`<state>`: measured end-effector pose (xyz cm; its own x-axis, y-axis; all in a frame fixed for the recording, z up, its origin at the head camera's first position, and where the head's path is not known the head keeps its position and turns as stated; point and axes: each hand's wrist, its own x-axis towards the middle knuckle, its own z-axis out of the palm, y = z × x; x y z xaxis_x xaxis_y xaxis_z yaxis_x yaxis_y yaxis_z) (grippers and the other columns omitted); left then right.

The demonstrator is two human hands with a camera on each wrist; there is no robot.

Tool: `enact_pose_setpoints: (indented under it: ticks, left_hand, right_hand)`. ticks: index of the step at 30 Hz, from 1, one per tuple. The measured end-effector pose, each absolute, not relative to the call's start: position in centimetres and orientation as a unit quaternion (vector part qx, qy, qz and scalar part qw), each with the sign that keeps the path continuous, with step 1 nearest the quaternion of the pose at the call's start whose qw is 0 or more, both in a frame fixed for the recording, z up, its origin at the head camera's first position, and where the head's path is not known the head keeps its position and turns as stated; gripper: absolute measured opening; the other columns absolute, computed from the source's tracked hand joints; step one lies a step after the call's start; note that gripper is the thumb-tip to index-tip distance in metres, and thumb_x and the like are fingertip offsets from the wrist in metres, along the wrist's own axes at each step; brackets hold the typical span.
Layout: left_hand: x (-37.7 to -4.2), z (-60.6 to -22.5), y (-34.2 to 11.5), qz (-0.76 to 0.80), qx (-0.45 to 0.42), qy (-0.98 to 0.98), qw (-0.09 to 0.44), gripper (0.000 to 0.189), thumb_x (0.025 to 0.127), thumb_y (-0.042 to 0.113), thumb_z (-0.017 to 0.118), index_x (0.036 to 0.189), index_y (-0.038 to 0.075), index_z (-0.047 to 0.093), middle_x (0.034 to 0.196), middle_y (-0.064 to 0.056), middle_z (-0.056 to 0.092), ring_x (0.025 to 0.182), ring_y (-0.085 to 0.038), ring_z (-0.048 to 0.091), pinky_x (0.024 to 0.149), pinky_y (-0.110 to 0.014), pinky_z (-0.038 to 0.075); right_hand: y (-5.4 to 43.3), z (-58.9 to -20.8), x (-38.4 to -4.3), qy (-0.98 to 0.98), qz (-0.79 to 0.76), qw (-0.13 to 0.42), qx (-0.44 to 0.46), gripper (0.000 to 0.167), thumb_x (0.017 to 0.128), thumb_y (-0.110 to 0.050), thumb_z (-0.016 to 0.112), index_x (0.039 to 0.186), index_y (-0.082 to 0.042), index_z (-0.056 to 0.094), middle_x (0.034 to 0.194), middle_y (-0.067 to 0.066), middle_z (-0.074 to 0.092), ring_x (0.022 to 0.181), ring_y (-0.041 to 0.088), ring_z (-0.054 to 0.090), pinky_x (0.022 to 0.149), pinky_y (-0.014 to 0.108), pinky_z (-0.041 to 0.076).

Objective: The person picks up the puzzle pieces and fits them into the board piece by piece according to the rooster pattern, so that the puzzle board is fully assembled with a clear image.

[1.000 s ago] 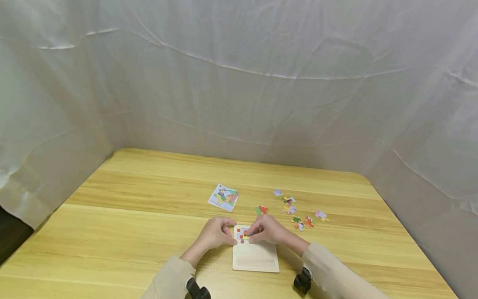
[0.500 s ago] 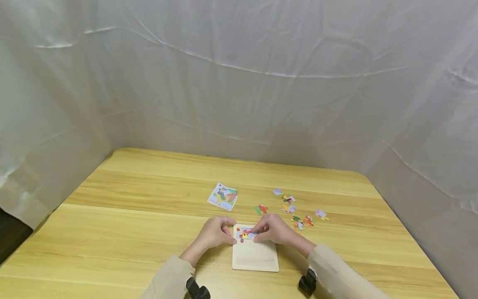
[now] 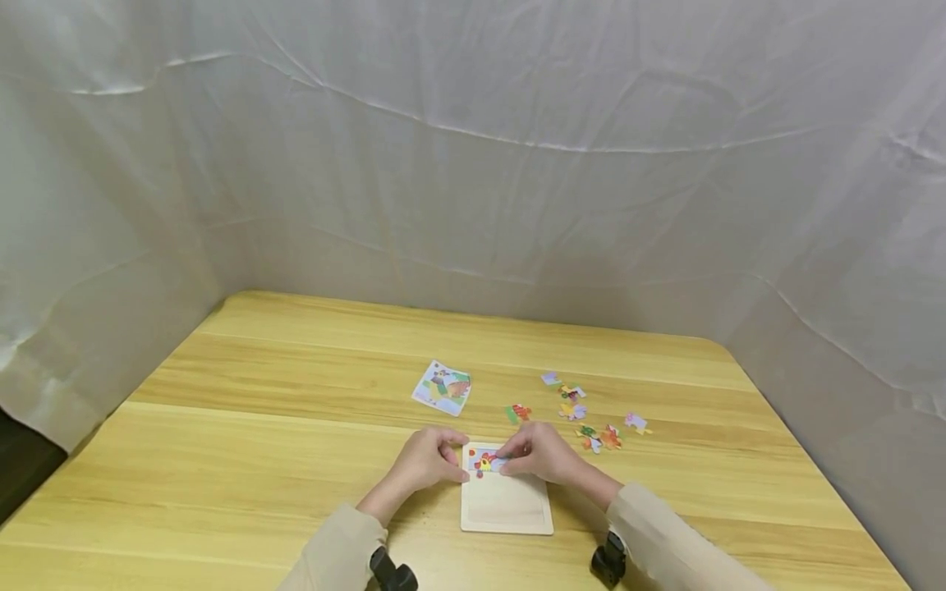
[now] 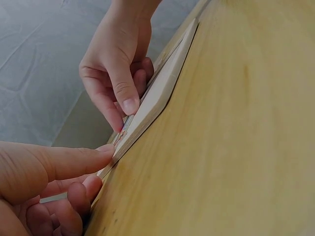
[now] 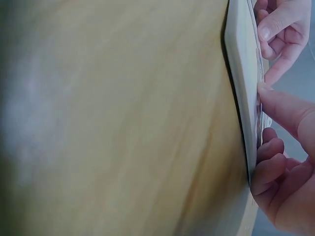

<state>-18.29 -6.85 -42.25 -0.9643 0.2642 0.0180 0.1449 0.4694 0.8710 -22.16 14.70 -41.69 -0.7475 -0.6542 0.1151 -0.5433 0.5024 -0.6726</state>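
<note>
Puzzle tray (image 3: 506, 502), left hand (image 3: 424, 460) at edge, right hand (image 3: 543, 454) apparently on pieces (image 3: 484, 465)

Between the fingers (image 4: 78, 162), the puzzle tray (image 3: 510, 505) is showing smooth, matt wood. Beneath them, the wood-grain tabletop (image 3: 296, 460) is gleaming softly. Beyond them, the creased cloth drape (image 3: 473, 197) is faintly shining, and jigsaw pieces (image 3: 521, 412) are looking like card or wood, too small to tell.

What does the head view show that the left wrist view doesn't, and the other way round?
Only the head view: the picture card, loose puzzle pieces, beige sleeves and black wrist cameras.
Only the left wrist view: the left-side thickness of the wooden puzzle tray.
Both: that tray, the left hand, right hand, wooden table and grey curtain.
</note>
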Motion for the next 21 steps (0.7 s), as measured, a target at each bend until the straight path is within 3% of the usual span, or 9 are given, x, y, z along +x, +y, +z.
enact_pose_setpoints:
  ticks: [8, 15, 21]
  left_hand:
    - [-18.3, -42.1, -6.8, 0.496, 0.112, 0.859, 0.061, 0.043, 0.064, 0.003, 0.077, 0.104, -0.004, 0.062, 0.062, 0.001, 0.052, 0.052, -0.010, 0.044, 0.046, -0.022, 0.036]
    - [-18.4, -42.2, -6.8, 0.492, 0.111, 0.861, 0.061, 0.043, 0.064, 0.003, 0.078, 0.103, -0.004, 0.062, 0.061, 0.001, 0.052, 0.052, -0.010, 0.044, 0.045, -0.022, 0.036]
    - [-18.5, -42.4, -6.9, 0.494, 0.116, 0.860, 0.058, 0.043, 0.064, 0.003, 0.077, 0.103, -0.004, 0.062, 0.062, 0.001, 0.052, 0.052, -0.010, 0.044, 0.045, -0.022, 0.036]
  right_hand:
    - [14.4, -41.5, -22.1, 0.866, -0.364, 0.089, -0.330, 0.013, 0.072, -0.009, 0.073, 0.084, -0.003, 0.071, 0.067, -0.005, 0.060, 0.053, 0.004, 0.039, 0.048, 0.018, 0.035]
    - [14.7, -40.9, -22.3, 0.859, -0.395, 0.103, -0.308, 0.017, 0.076, -0.010, 0.069, 0.090, 0.001, 0.070, 0.084, 0.006, 0.066, 0.054, 0.005, 0.042, 0.047, 0.019, 0.037]
    - [15.8, -40.6, -23.3, 0.858, -0.424, 0.096, -0.273, 0.020, 0.078, -0.009, 0.068, 0.093, 0.004, 0.067, 0.073, 0.006, 0.061, 0.046, 0.005, 0.038, 0.041, 0.019, 0.033]
